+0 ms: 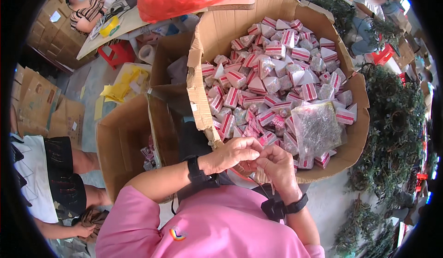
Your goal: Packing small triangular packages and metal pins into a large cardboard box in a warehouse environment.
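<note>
Both hands' fingers [253, 148] pinch a small packet [267, 139] together.

Left hand [233, 152], right hand [276, 163] touching, fingers pinched together, wrists bent.

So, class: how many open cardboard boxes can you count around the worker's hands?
3. The big box of red-and-white packets sits ahead of both hands; a smaller box is behind its left side; another is at lower left. Folded cartons at the far left aren't counted; more may be hidden.

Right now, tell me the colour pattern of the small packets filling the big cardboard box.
Red and white stripes on the small packets, some with clear plastic; head view.
</note>
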### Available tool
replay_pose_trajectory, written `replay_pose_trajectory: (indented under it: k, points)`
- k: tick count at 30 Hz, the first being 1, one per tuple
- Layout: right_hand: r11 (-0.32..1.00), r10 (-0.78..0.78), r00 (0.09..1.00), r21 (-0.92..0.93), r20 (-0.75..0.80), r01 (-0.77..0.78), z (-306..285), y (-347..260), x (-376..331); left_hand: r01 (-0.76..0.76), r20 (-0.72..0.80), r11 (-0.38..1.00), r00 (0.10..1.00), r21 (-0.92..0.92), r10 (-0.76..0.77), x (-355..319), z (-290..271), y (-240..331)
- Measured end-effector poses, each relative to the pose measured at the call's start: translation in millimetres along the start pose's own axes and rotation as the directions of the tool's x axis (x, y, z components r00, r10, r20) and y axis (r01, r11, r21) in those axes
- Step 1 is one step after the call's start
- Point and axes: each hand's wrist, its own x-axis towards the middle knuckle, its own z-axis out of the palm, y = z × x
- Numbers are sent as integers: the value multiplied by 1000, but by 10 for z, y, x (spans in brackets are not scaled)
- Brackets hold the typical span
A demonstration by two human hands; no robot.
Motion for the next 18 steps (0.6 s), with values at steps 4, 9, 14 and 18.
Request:
replay_pose_trajectory:
  k: [4,9,14,18]
  points:
    - [997,-67,998,-46,-5,67,-6,107,20,-73,5,987,997,141,73,-16,-4,-40]
    - [989,-62,998,-131,18,64,-1,67,1,-150,-39,895,982,421,183,-59,-13,-93]
    - [938,-128,992,-327,-10,118,29,140,-18,-87,-127,906,980,414,152,-69,85,-88]
    - [616,-368,929,-741,27,265,91,105,-39,-111,-133,978,982,175,135,30,95,-270]
